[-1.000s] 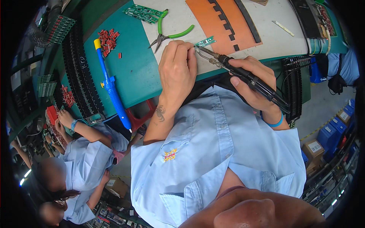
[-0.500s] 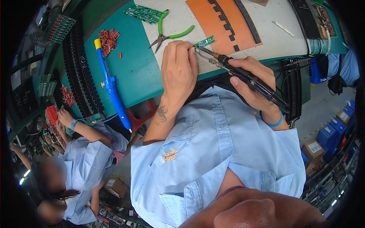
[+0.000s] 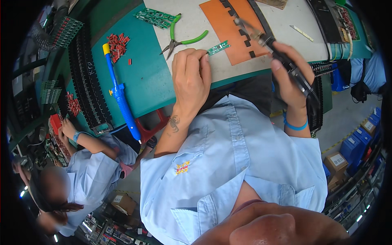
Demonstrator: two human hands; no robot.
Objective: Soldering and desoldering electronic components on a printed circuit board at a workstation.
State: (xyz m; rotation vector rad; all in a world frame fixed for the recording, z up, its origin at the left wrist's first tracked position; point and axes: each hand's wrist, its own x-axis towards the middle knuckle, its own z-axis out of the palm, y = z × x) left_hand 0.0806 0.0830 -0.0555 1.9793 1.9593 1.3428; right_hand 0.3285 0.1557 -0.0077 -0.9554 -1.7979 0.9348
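Observation:
A small green circuit board (image 3: 219,47) is pinched at its left end by the fingertips of my left hand (image 3: 190,75). The board's other end reaches over the edge of an orange mat (image 3: 222,18). Wrapped in the fingers of my right hand (image 3: 295,79) is a black soldering iron (image 3: 290,65) with a metal feed tube near its tip. The iron's tip is blurred and stands over the black notched strip (image 3: 241,28) on the mat, apart from the board. Green-handled cutters (image 3: 174,42) lie open just beyond my left hand.
On the bench's left lie a blue solder sucker (image 3: 119,96), a pile of red components (image 3: 117,45) and a single red one (image 3: 130,61). Several green boards (image 3: 153,18) are stacked at the back. A co-worker (image 3: 92,163) sits at the left by a black conveyor (image 3: 87,77).
My right hand has lifted the soldering iron off the board and swung it right and away over the orange mat. The left hand keeps its pinch on the board, almost still.

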